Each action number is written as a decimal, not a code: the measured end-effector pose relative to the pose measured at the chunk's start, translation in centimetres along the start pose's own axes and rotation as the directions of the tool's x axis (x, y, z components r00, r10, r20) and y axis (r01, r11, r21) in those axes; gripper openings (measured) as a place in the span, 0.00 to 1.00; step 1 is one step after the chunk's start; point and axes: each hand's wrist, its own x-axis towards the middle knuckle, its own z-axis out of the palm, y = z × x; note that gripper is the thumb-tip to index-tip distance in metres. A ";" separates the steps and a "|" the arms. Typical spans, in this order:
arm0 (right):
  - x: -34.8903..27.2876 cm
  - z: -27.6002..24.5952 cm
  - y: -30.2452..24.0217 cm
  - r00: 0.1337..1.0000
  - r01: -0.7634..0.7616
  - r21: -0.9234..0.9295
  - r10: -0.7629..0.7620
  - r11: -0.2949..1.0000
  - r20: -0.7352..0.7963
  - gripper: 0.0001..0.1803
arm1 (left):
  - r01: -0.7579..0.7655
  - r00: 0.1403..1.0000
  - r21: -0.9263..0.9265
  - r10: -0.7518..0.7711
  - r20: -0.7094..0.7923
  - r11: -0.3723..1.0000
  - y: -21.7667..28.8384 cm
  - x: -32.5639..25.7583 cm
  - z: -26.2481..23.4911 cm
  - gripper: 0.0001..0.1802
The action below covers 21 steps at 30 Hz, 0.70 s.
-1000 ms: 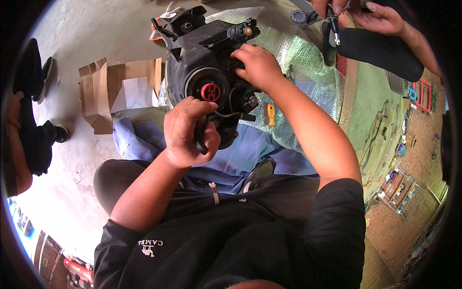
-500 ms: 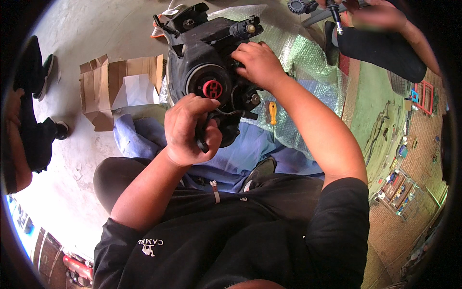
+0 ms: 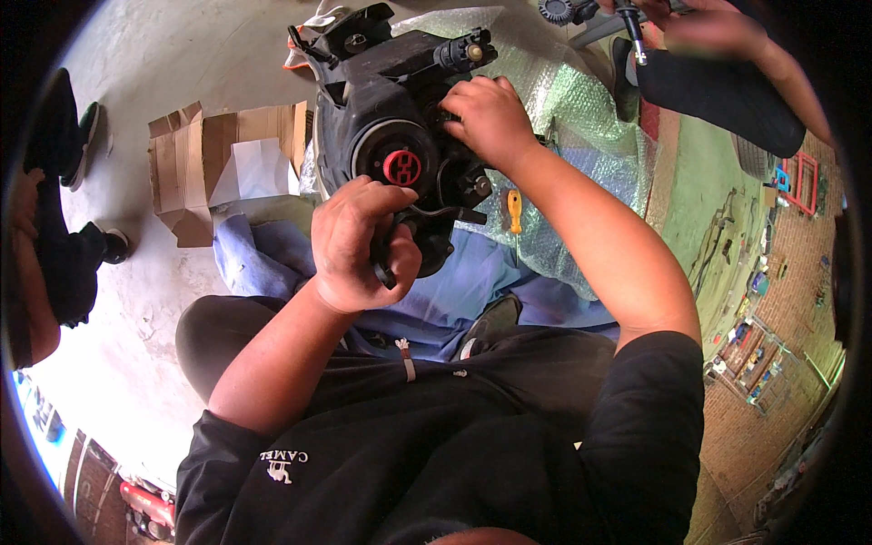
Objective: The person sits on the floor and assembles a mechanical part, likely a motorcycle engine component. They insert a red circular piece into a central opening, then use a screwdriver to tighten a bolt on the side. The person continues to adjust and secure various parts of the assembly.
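A black car headlight (image 3: 386, 100), its back turned up, rests in front of me with a round red-centred cap (image 3: 402, 168) facing me. My left hand (image 3: 359, 241) is closed round the headlight's near edge, thumb lying just below the cap. On the right side of the housing, my right hand (image 3: 490, 120) has its fingers curled over a part they mostly hide. A bulb-holder-like fitting (image 3: 474, 53) sticks out at the far right of the housing. Beside the near right edge lies a yellow-handled screwdriver (image 3: 515, 211).
Bubble wrap (image 3: 581, 173) and a blue cloth (image 3: 454, 291) lie under and around the headlight. Flattened cardboard (image 3: 182, 173) is at the left. Another person's hand holds a tool (image 3: 632, 27) at the far right; someone's legs (image 3: 73, 209) are at the left edge.
My right hand has shifted and turned slightly on the housing, its elbow swinging a little outward. The left hand keeps its grip in the same place.
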 end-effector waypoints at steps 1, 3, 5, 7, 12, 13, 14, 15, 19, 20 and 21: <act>0.0 -0.1 -0.1 1.000 -0.001 -0.007 0.002 1.000 0.013 0.15 | -0.002 1.000 0.004 0.002 0.004 1.000 0.0 0.0 0.0 0.24; 0.1 -0.1 -0.5 1.000 -0.022 -0.006 0.022 1.000 0.022 0.15 | -0.007 1.000 0.011 0.007 0.011 1.000 -0.1 0.0 0.0 0.25; 0.1 -0.1 -0.8 0.997 -0.074 0.008 0.074 0.997 0.033 0.15 | -0.020 1.000 0.011 0.020 0.006 1.000 -0.1 0.0 0.0 0.25; 0.0 -0.1 -0.8 0.992 -0.121 0.099 0.124 0.988 -0.021 0.15 | -0.024 1.000 0.012 0.024 0.004 1.000 -0.2 0.0 0.0 0.25; 0.0 -0.3 -0.5 0.995 -0.099 0.123 0.097 0.987 0.026 0.13 | -0.018 1.000 0.010 0.018 0.001 1.000 -0.1 0.0 -0.1 0.25; 0.1 -0.4 -0.4 0.993 -0.103 0.115 0.095 0.988 0.072 0.13 | -0.021 1.000 0.013 0.021 0.002 1.000 -0.1 -0.1 -0.1 0.25; 0.2 -0.4 -0.4 0.985 -0.123 0.098 0.109 0.988 0.137 0.12 | -0.021 1.000 0.011 0.021 0.005 1.000 -0.2 -0.1 -0.2 0.25; 0.3 -0.5 -0.5 0.985 -0.114 0.089 0.101 0.989 0.143 0.11 | -0.023 1.000 0.008 0.023 0.008 1.000 -0.2 0.0 -0.2 0.25; 1.2 -0.5 -1.0 0.965 -0.141 0.040 0.129 0.989 0.230 0.10 | -0.031 0.999 0.014 0.031 0.027 0.999 -0.2 0.0 -0.2 0.26; 1.4 -0.4 -1.1 0.961 -0.145 0.032 0.133 0.989 0.244 0.09 | -0.036 0.999 0.019 0.036 0.025 0.999 -0.2 0.0 -0.2 0.25; 1.7 -0.3 -1.2 0.949 -0.188 0.044 0.170 0.981 0.265 0.09 | -0.041 0.999 0.025 0.040 0.024 0.999 -0.2 0.0 -0.2 0.25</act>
